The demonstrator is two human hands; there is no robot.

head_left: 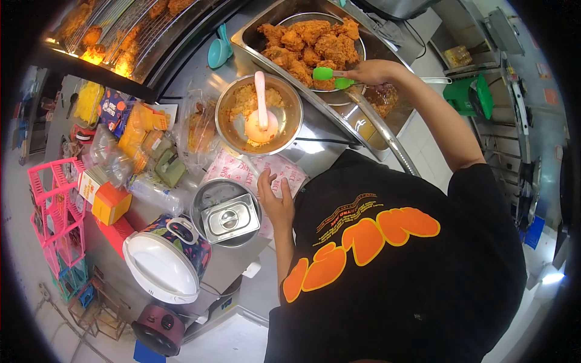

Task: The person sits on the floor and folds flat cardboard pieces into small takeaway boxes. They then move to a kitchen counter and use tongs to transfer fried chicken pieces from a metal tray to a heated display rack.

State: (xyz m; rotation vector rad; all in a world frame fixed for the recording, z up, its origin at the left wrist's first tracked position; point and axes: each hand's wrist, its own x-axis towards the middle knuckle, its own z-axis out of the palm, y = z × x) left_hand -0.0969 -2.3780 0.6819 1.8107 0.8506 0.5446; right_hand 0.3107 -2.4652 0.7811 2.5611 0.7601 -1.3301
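My right hand (pixel 374 72) is closed on a pair of tongs with green tips (pixel 323 73), which hang over the near edge of a heap of fried chicken (pixel 311 45). The chicken lies in a round metal strainer (pixel 365 53) inside a steel fryer basin (pixel 244 37); no piece shows clearly between the tips. My left hand (pixel 277 196) has its fingers apart and holds nothing. It is beside white wrapping paper with pink print (pixel 227 166); whether it touches the paper I cannot tell. A steel bowl (pixel 294 103) just beyond holds rice and a pink-handled paddle (pixel 261 97).
A lit display case (pixel 157 66) with more chicken stands far left. A teal scoop (pixel 219 53) lies near it. Nearer are a lidded steel container (pixel 230 219) in a bowl, a white-lidded rice cooker (pixel 160 266), plastic bags (pixel 109 154) and an orange box (pixel 111 204). A metal bar (pixel 387 136) edges the basin.
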